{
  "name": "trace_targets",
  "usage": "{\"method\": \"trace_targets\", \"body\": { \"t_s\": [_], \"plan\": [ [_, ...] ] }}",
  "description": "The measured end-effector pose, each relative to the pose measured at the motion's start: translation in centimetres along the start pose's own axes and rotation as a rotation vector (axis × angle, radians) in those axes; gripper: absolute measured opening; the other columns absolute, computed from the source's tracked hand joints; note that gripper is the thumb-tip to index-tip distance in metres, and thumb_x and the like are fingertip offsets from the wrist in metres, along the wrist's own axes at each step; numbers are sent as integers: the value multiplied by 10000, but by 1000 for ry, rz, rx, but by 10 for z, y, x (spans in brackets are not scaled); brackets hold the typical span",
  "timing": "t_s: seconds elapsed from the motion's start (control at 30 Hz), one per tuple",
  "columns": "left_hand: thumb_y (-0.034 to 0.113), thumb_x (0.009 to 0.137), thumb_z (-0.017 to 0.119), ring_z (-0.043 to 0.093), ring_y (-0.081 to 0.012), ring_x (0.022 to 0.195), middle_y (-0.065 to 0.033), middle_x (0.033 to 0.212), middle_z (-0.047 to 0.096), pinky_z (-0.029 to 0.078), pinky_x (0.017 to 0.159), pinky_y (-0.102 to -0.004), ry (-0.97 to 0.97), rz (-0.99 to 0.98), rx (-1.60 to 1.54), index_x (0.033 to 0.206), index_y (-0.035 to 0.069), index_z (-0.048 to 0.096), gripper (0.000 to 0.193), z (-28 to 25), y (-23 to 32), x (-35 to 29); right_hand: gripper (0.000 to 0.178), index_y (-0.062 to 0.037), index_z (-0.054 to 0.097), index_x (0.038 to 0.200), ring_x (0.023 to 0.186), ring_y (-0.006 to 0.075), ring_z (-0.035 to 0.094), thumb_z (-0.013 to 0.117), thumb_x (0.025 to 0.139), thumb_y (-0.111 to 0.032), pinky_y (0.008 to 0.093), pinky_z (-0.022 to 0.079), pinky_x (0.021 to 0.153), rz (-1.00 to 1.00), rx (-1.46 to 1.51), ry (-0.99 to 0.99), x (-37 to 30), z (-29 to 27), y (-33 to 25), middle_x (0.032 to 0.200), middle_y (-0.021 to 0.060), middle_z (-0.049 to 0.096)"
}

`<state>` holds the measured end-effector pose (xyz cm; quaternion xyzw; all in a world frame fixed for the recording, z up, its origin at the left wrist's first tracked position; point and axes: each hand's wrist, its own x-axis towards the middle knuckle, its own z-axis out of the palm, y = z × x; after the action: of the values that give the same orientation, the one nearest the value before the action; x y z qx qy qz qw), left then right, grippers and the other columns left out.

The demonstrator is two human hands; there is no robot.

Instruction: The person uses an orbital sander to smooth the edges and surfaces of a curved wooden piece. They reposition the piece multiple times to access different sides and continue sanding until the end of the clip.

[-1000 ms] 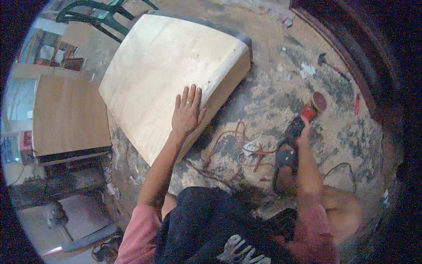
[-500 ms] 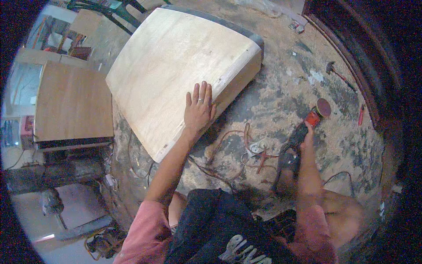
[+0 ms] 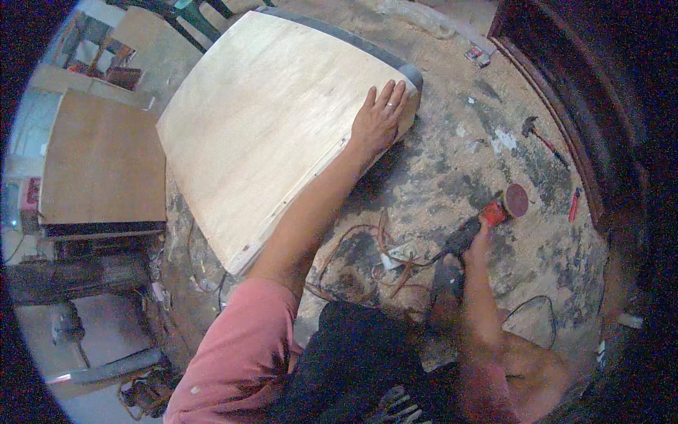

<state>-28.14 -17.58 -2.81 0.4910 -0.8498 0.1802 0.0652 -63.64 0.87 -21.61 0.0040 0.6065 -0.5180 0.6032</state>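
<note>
A large pale wooden panel piece (image 3: pixel 261 113) with a rounded far right corner lies tilted before me. My left hand (image 3: pixel 378 124) rests flat on its right edge near that corner, fingers stretched out and a ring on one of them. My right hand (image 3: pixel 479 244) is wrapped round an angle grinder (image 3: pixel 466 237) with a black body and red head. At its end a round reddish-brown sanding disc (image 3: pixel 516 200) faces up, apart from the wood. Whether the disc spins cannot be made out.
A claw hammer (image 3: pixel 544 138) and a small red tool (image 3: pixel 574 205) lie on the dusty floor at right, beside a dark wooden piece (image 3: pixel 565 92). Cords tangle round a white socket block (image 3: pixel 399 256). Another wooden box (image 3: pixel 106 162) stands at left.
My left hand has slid along the wood's edge, away from me and to the right, to the far corner. The grinder, still in my right hand, sits slightly lower in view.
</note>
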Motion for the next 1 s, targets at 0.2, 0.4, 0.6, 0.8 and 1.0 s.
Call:
{"method": "trace_targets", "body": {
  "t_s": [0.2, 0.4, 0.6, 0.8, 1.0],
  "plan": [
    [257, 893, 619, 329, -310, 1533, -123, 1677, 324, 323, 1217, -541, 5, -61, -17, 1574, 50, 383, 750, 0, 1, 6, 415, -156, 634, 1024, 752, 196, 616, 657, 916, -555, 386, 517, 703, -111, -143, 160, 19, -5, 16, 870, 21, 638],
    [278, 948, 603, 299, -309, 1556, -119, 1705, 270, 297, 1243, -536, -237, -140, -76, 1611, 69, 314, 753, -66, -7, -142, 851, 25, 608, 1365, 1035, 314, 676, 587, 910, -694, 469, 516, 939, -467, -679, 330, 32, -12, 20, 1204, 149, 702],
    [384, 935, 660, 276, -307, 1562, -113, 1699, 277, 268, 1264, -516, -343, -149, -357, 1620, 75, 295, 835, -133, -39, -310, 1032, 130, 549, 1402, 1157, 367, 646, 588, 878, -758, 480, 473, 1031, -114, -1219, 424, 25, -8, -9, 1327, 214, 660],
    [509, 995, 608, 354, -407, 1512, -222, 1635, 376, 258, 1245, -537, -283, -812, -272, 1596, 64, 374, 783, -158, -124, -477, 1012, 119, 544, 1405, 1159, 367, 642, 574, 889, -751, 480, 472, 1029, -201, -1339, 291, 10, -16, -25, 1329, 213, 654],
    [491, 1010, 612, 436, -367, 1469, -214, 1598, 438, 344, 1212, -470, 185, -1360, -991, 1563, 32, 419, 745, -147, -55, -538, 992, 108, 538, 1408, 1160, 367, 637, 559, 899, -743, 480, 472, 1027, -222, -1427, 156, -12, -11, -28, 1330, 213, 648]
  ]
}}
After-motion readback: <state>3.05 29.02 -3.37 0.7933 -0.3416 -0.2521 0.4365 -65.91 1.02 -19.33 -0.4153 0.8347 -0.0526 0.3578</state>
